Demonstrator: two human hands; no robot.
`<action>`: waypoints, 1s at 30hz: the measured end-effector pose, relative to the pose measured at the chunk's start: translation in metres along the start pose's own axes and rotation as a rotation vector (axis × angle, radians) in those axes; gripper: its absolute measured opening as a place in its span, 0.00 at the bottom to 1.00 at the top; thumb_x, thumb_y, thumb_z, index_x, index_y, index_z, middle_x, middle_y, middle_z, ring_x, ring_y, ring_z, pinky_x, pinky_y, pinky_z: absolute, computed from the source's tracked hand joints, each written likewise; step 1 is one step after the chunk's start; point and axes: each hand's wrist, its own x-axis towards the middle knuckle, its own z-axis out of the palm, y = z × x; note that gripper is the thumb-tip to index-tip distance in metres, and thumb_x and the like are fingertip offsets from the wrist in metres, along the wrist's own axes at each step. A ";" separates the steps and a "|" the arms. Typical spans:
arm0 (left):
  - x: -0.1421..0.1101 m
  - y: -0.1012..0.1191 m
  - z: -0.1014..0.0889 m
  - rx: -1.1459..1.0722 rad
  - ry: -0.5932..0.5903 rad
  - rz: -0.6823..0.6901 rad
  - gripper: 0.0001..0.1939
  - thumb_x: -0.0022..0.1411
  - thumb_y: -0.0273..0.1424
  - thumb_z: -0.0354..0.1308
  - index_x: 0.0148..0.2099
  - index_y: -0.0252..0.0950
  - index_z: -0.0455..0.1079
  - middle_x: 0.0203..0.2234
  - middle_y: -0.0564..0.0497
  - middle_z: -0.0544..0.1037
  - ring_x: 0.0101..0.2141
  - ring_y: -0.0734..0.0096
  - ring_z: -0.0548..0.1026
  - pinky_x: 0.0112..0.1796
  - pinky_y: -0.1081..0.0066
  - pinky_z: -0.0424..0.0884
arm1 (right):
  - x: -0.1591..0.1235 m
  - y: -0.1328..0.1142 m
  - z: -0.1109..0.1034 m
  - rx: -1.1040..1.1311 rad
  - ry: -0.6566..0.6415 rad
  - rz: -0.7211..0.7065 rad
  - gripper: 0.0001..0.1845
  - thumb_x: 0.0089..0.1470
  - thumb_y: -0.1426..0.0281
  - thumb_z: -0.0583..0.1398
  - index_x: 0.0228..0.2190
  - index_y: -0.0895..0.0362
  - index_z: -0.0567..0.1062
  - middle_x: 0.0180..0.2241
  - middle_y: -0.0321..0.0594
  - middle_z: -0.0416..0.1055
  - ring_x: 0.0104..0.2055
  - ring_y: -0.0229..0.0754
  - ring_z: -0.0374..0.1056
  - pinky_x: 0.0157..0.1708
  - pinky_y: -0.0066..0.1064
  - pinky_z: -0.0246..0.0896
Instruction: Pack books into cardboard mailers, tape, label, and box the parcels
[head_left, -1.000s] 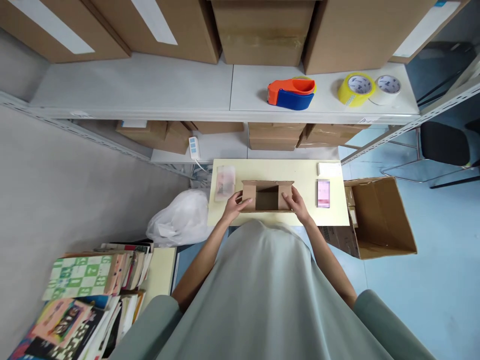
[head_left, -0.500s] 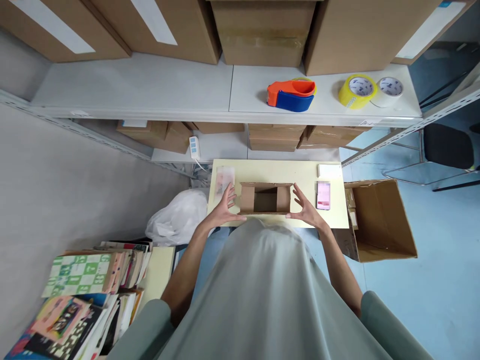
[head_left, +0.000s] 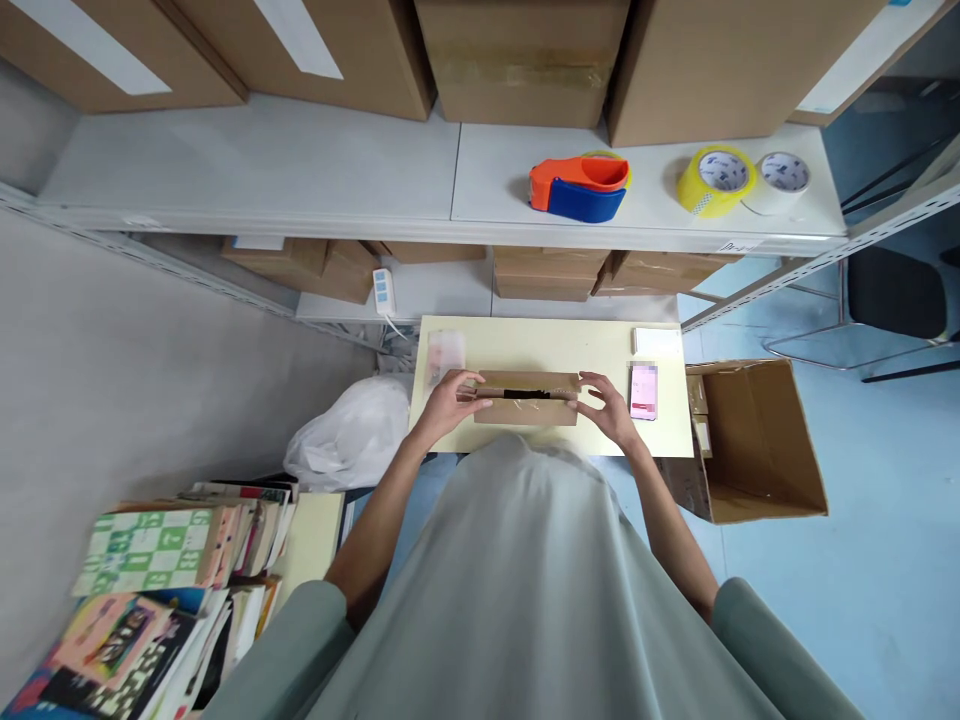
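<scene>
Pale yellow rectangular tabletop below a grey metal shelf, a small brown cardboard box on it between two bare hands.
The left hand and right hand pinch the box's nearly meeting flaps at opposite ends, fingers far side, thumbs near side; a pink-screened phone lies to the right.

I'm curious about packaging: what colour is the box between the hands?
Brown box, clearest in the head view.
</scene>
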 end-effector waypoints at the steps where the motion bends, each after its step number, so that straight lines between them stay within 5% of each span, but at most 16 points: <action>1: 0.000 -0.002 0.004 0.016 0.019 0.015 0.25 0.58 0.53 0.75 0.48 0.41 0.79 0.53 0.45 0.78 0.43 0.61 0.82 0.48 0.60 0.84 | 0.001 0.003 0.003 -0.004 0.017 0.008 0.25 0.55 0.43 0.73 0.46 0.45 0.84 0.62 0.46 0.76 0.67 0.60 0.71 0.66 0.58 0.71; 8: 0.001 -0.013 0.028 0.047 0.184 -0.006 0.25 0.60 0.55 0.73 0.46 0.40 0.81 0.47 0.46 0.79 0.37 0.66 0.80 0.48 0.59 0.85 | 0.001 0.019 0.024 0.177 0.089 0.164 0.27 0.55 0.42 0.71 0.44 0.49 0.80 0.58 0.46 0.79 0.57 0.57 0.79 0.57 0.53 0.80; 13: 0.003 -0.005 0.030 0.026 0.222 -0.031 0.24 0.57 0.53 0.74 0.44 0.40 0.82 0.47 0.45 0.81 0.36 0.65 0.81 0.46 0.59 0.85 | 0.001 0.009 0.021 0.175 0.111 0.160 0.25 0.59 0.45 0.69 0.46 0.50 0.80 0.62 0.48 0.78 0.61 0.61 0.78 0.58 0.55 0.80; 19: 0.004 0.004 0.043 0.038 0.279 -0.017 0.16 0.60 0.44 0.72 0.45 0.41 0.83 0.47 0.45 0.83 0.37 0.63 0.82 0.46 0.60 0.84 | 0.003 0.004 0.010 0.146 0.133 0.137 0.22 0.60 0.47 0.69 0.45 0.51 0.82 0.59 0.47 0.80 0.61 0.60 0.78 0.60 0.54 0.78; 25: 0.009 -0.010 0.059 0.015 0.279 -0.199 0.09 0.56 0.34 0.71 0.41 0.39 0.82 0.43 0.45 0.85 0.36 0.61 0.83 0.46 0.58 0.81 | -0.003 0.011 0.016 0.100 0.161 0.166 0.20 0.57 0.50 0.68 0.41 0.51 0.80 0.55 0.47 0.82 0.58 0.58 0.78 0.63 0.56 0.76; 30: 0.014 -0.012 0.065 0.088 0.336 -0.203 0.09 0.56 0.31 0.71 0.41 0.38 0.82 0.46 0.42 0.85 0.34 0.62 0.82 0.48 0.57 0.81 | -0.001 0.009 0.025 0.001 0.182 0.189 0.20 0.57 0.49 0.65 0.42 0.50 0.75 0.55 0.47 0.81 0.53 0.59 0.81 0.54 0.55 0.80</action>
